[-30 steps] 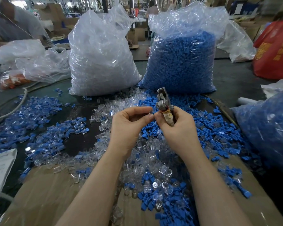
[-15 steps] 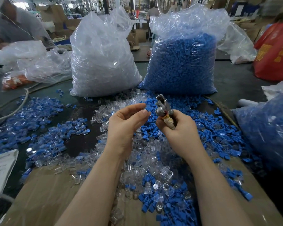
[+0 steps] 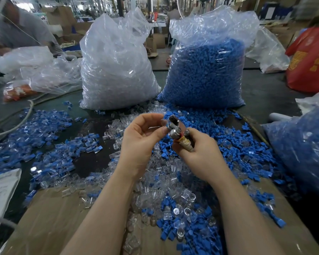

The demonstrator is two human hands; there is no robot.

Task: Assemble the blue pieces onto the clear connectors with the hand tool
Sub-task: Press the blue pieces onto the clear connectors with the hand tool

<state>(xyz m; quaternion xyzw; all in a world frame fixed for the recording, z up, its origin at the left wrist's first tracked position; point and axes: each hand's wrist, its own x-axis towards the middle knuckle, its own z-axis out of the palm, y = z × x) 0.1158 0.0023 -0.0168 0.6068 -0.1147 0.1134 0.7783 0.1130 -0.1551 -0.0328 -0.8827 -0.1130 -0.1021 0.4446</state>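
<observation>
My right hand (image 3: 199, 153) grips the taped handle of a small metal hand tool (image 3: 174, 127), whose head points up and away from me. Just left of it, my left hand (image 3: 141, 138) curls its thumb and fingers at the tool's head and pinches a small clear connector (image 3: 154, 127), which shows only faintly. Loose blue pieces (image 3: 221, 137) and clear connectors (image 3: 166, 183) lie mixed in a heap under and around both hands. Finished blue-and-clear pieces (image 3: 50, 144) are spread to the left.
Behind the heap stand a big bag of clear connectors (image 3: 116, 61) and a big bag of blue pieces (image 3: 206, 70). Another blue-filled bag (image 3: 306, 144) sits at the right, a red bag (image 3: 311, 57) beyond. Cardboard (image 3: 50, 221) covers the near table. A person (image 3: 20, 28) works far left.
My left hand, whose fingers stretched out half a second ago, has curled again and closed in on the tool's head. The right hand keeps its grip on the tool.
</observation>
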